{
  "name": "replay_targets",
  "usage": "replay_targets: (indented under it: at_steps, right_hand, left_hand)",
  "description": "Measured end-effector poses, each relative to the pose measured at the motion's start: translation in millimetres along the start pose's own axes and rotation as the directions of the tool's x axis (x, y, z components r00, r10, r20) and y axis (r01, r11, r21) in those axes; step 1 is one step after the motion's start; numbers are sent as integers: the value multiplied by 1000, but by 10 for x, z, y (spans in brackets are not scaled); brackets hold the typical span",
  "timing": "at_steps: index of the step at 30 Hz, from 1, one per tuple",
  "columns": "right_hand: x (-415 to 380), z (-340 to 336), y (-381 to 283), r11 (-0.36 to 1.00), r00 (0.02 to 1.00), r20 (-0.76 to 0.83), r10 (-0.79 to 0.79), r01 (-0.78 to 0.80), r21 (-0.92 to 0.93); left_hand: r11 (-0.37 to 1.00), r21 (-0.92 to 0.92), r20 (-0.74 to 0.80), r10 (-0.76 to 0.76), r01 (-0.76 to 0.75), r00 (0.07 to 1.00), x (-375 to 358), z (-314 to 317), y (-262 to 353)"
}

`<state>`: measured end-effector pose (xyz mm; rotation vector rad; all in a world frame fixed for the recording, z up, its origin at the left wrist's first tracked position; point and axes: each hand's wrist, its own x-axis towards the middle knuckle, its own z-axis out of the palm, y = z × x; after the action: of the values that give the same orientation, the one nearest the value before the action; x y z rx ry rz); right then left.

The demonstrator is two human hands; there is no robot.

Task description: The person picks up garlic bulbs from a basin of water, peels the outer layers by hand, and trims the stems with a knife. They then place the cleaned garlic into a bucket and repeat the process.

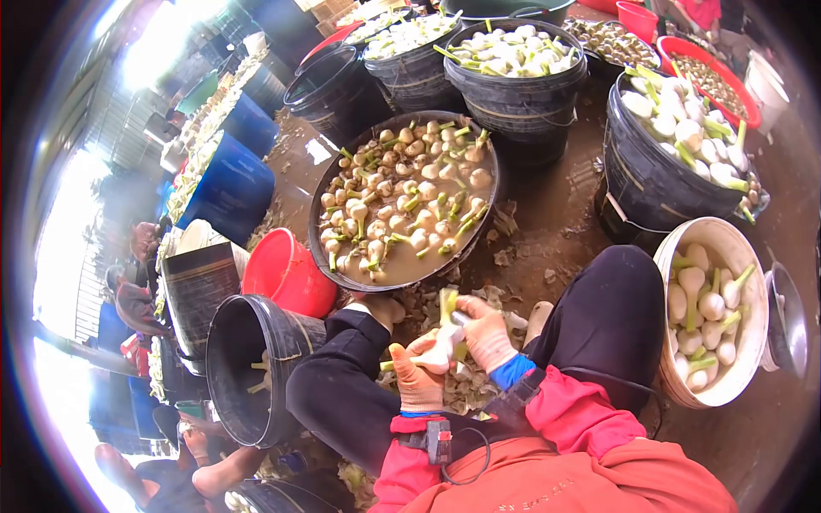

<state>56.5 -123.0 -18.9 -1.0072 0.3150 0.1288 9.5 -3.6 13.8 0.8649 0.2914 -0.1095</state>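
Between my knees, my left hand [421, 376] is closed around a white garlic bulb [440, 350] with a green stem. My right hand [486, 332] is closed just above the bulb, on a small tool that looks metallic and is partly hidden by the fingers. Both hands wear light orange gloves. Beyond them, a wide dark tub [322, 248] holds brownish water with many unpeeled bulbs floating in it. To the right stands a cream bucket [751, 368] with peeled white bulbs inside.
Black buckets [513, 103] heaped with bulbs stand behind the tub, another [641, 188] at right. A red bucket [286, 274] and a tipped black bucket [227, 368] lie left. Peelings [466, 385] cover the floor below my hands. Other people sit at lower left and upper right.
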Motion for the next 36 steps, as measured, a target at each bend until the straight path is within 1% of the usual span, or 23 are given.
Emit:
replay_targets:
  at_steps: [3,5,7,8,9,10,11,13,15,17,18,19,20,23,25,27,29,31,32,33,34,35,36]
  right_hand:
    - [369,-277,303,986,969,-191,-157,142,-90]
    - [158,-167,-84,832,969,-126,-214,113,-543]
    - [67,-57,-69,731,961,30,-274,228,-643]
    - [-92,-19,-167,884,973,171,-154,213,-417]
    - [-173,10,-266,881,972,176,-153,215,-421]
    - [-225,23,-331,854,923,374,-96,269,-445]
    - [-272,31,-391,827,834,552,-25,327,-457]
    - [-378,89,-542,752,837,546,-30,379,-540]
    - [-431,140,-630,577,842,537,-48,462,-673]
    - [-327,76,-387,543,842,524,-127,501,-674]
    - [-312,81,-377,775,902,427,-55,309,-551]
    - [-303,90,-371,926,935,351,48,90,-366]
    - [-313,108,-365,990,938,329,110,-74,-118]
    - [-312,95,-547,993,938,328,111,-120,9]
    - [-242,43,-575,944,943,328,58,-159,289]
    - [-220,-7,-673,884,889,412,-199,-19,467]
    - [-192,2,-837,757,930,300,-211,-38,652]
    - [-132,-40,-905,750,969,153,-194,46,660]
    - [-110,-67,-895,837,989,105,-107,33,546]
    - [-99,-60,-816,836,989,103,-110,36,547]
    - [-106,-40,-668,964,960,129,-249,233,126]
    - [-120,-20,-517,859,911,212,-355,407,-312]
    - [-174,36,-449,839,905,250,-345,416,-350]
  left_hand:
    - [998,61,85,14,-19,996,-45,94,24]
    - [977,206,-12,54,-50,998,-59,110,73]
    - [957,275,7,89,-88,996,-32,20,102]
    - [911,382,13,159,-152,987,-4,-25,98]
    - [850,483,28,225,-210,974,18,-59,87]
    - [852,479,27,227,-212,974,36,-83,73]
    - [751,600,101,272,-276,957,52,-102,56]
    - [483,782,262,319,-394,911,59,-119,34]
    - [512,772,254,294,-376,921,41,-78,38]
    - [693,569,244,370,-441,896,24,4,26]
    - [737,527,157,405,-423,901,37,2,39]
    - [795,427,79,443,-432,893,17,20,44]
    - [828,426,-4,404,-364,915,19,10,68]
    - [913,341,-149,285,-222,947,78,-198,24]
    - [956,257,-203,200,-145,958,88,-174,49]
    - [1000,-14,-242,16,-20,970,72,-131,87]
    - [994,-108,-223,-15,-9,975,107,-225,82]
    - [942,-321,-55,-123,99,991,95,-199,139]
    - [933,-346,-18,-111,98,994,73,-171,156]
    - [933,-345,-15,-112,100,994,63,-147,149]
    - [957,-287,-68,-55,33,996,59,-121,124]
    - [974,-225,-116,6,-32,993,57,-85,105]
    - [984,-158,-127,66,-86,990,37,-31,104]
